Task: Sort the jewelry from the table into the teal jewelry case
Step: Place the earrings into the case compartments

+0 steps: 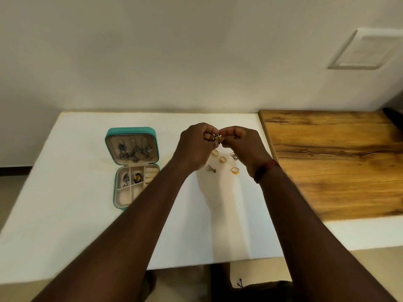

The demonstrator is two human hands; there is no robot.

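Observation:
The teal jewelry case (113, 192) lies open on the white table (65, 214), left of my hands. Silver earrings hang in its lid (134, 151); a gold flower piece (137, 177) and a silver piece (125, 178) sit in its compartments. My left hand (194, 147) and my right hand (242, 144) meet above the table, both pinching one small gold and dark earring (216, 137). Below them on the table lie three gold rings (222, 159) and two silver triangular earrings (211, 168).
A wooden board (331, 162) covers the table's right side, next to the loose jewelry. A wall rises right behind the table. A red band circles my right wrist (265, 171).

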